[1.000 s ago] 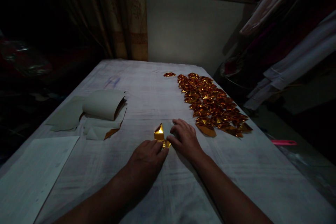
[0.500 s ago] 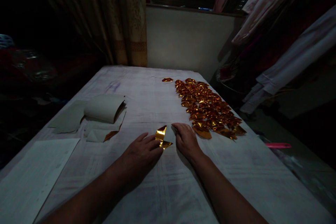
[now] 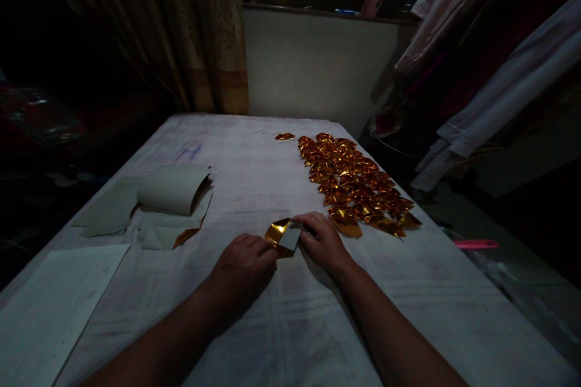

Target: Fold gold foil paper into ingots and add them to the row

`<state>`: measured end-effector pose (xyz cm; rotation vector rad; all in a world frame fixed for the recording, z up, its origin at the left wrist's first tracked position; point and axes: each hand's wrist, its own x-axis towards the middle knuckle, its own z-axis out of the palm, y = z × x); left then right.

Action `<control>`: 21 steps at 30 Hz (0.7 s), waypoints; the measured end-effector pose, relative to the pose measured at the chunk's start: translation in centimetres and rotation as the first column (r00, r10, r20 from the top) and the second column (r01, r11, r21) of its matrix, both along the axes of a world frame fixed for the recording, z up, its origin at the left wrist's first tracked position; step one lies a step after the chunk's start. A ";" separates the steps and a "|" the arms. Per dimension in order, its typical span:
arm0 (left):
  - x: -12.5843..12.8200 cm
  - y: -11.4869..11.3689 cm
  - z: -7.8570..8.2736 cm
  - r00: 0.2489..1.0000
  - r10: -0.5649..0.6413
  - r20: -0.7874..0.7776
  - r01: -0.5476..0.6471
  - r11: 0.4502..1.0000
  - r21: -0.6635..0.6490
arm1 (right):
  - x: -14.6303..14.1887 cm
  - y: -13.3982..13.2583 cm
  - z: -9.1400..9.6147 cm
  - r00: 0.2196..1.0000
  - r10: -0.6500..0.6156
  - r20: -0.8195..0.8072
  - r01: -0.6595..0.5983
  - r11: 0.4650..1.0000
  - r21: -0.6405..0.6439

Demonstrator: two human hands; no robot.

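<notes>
Between my hands, low over the cloth, is a piece of gold foil paper (image 3: pixel 278 231), partly folded, with a shiny gold side and a pale back showing. My left hand (image 3: pixel 245 261) is closed on its left end, fingers bent together. The fingers of my right hand (image 3: pixel 323 240) pinch its upper right corner. Just beyond my right hand lies a heap of folded gold foil pieces (image 3: pixel 351 178). One more folded foil piece (image 3: pixel 285 136) sits apart at the far side.
On the left lie pale-backed paper sheets, one curled over (image 3: pixel 170 188). Nearer me is a flat white sheet (image 3: pixel 59 302). A plaid cloth (image 3: pixel 290 326) covers the table. Clothes (image 3: pixel 503 91) hang at the right, and a pink-handled object (image 3: pixel 476 244) shows past the right edge.
My right hand, apart from the foil paper before, now grips its right corner. The paper is opened wider, showing its pale back. My left fingers have drawn together, and the view has shifted slightly.
</notes>
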<state>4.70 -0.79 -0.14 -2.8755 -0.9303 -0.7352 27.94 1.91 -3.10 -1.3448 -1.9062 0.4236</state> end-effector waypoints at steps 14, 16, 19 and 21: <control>-1.2 0.6 0.3 0.992 0.094 -0.084 -0.093 0.996 0.017 | -2.0 -2.9 2.1 0.887 0.118 0.446 -0.207 0.966 0.156; -1.0 0.2 0.1 0.994 0.082 -0.066 -0.081 0.997 0.008 | -1.8 -3.0 2.3 0.894 0.112 0.433 -0.187 0.973 0.136; -0.8 -0.2 0.1 0.998 0.064 -0.017 -0.064 0.998 -0.012 | -0.8 -2.7 2.3 0.917 0.108 0.385 -0.159 0.982 0.104; -0.8 -0.3 0.2 0.999 0.053 0.007 -0.053 0.998 -0.037 | 0.0 -2.3 2.0 0.931 0.132 0.339 -0.175 0.980 0.098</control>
